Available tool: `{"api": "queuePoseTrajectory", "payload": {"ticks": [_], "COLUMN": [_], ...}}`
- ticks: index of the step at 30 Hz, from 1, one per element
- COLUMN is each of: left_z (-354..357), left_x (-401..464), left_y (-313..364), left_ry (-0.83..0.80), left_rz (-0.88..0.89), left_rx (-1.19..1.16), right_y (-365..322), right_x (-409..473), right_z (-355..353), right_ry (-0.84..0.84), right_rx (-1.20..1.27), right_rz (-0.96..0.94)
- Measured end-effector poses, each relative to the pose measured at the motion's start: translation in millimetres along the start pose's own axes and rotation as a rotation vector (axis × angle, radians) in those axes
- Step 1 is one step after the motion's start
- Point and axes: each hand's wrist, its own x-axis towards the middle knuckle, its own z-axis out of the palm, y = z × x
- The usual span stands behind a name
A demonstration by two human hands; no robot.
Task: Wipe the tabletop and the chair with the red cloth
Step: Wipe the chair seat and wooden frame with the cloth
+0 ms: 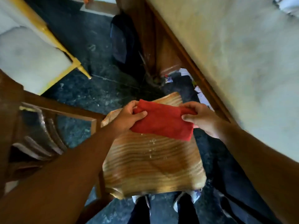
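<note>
You hold the red cloth [162, 121] stretched between your 2 hands, above the far part of the chair seat [150, 165]. Your left hand [127, 118] pinches the cloth's left end: the thumb lies on top, the fingers curl under, closed tight on the fabric. Your right hand [199, 118] grips the right end the same way, thumb and fingers pressed together on a bunched fold. The cloth looks folded into a flat band, its lower edge hanging free. Whether it touches the wood you cannot tell. Pale crumbs [152, 147] lie scattered on the striped wooden seat just below the cloth. The tabletop [242, 54] runs along your right, its wooden rim near your right wrist.
</note>
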Motion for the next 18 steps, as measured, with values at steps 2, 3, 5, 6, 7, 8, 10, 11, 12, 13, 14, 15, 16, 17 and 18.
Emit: {"api": "queuePoseTrajectory", "payload": {"ticks": [2,3,5,6,7,8,10,11,12,13,14,15,16,17,18], "left_z": [-23,-33,-51,-61,-71,-79,-89,-91,-93,-95,-98,-101,-104,-105,-106], "left_x": [18,31,57,69,82,96,122,136,149,159,166,171,173,176,177], "left_y": [-47,-70,-112,-134,-156,-174,-197,-208,-214,-222,-230,-235,-241,-244,-245], "left_ry": [0.095,0.150,0.256,0.281,0.268,0.233,0.198,0.206,0.223,0.234,0.246,0.262,0.278,0.290,0.292], "left_rz": [-0.040,-0.042,-0.043,-0.044,-0.039,-0.037,0.021,0.073,0.128,0.190,0.253,0.305,0.335,0.345,0.346], "left_rx": [-0.058,-0.052,0.120,0.313,0.550,0.782,1.125,1.215,1.261,1.280,1.283,1.275,1.261,1.252,1.256], "right_y": [20,33,61,76,92,107,130,138,141,144,146,147,147,142,140], "right_x": [44,66,106,123,137,150,173,187,201,214,229,241,251,255,259], "right_z": [32,43,59,68,78,88,109,120,132,141,147,148,149,149,148], "right_ry": [0.030,0.052,0.097,0.070,0.009,-0.070,-0.215,-0.270,-0.302,-0.327,-0.327,-0.319,-0.320,-0.322,-0.315], "right_rx": [-0.041,-0.126,-0.494,-0.724,-0.915,-1.073,-1.328,-1.412,-1.473,-1.515,-1.529,-1.554,-1.580,-1.598,-1.576], "right_rz": [0.042,0.047,0.007,-0.046,-0.118,-0.215,-0.453,-0.569,-0.673,-0.744,-0.817,-0.874,-0.925,-0.946,-0.973]}}
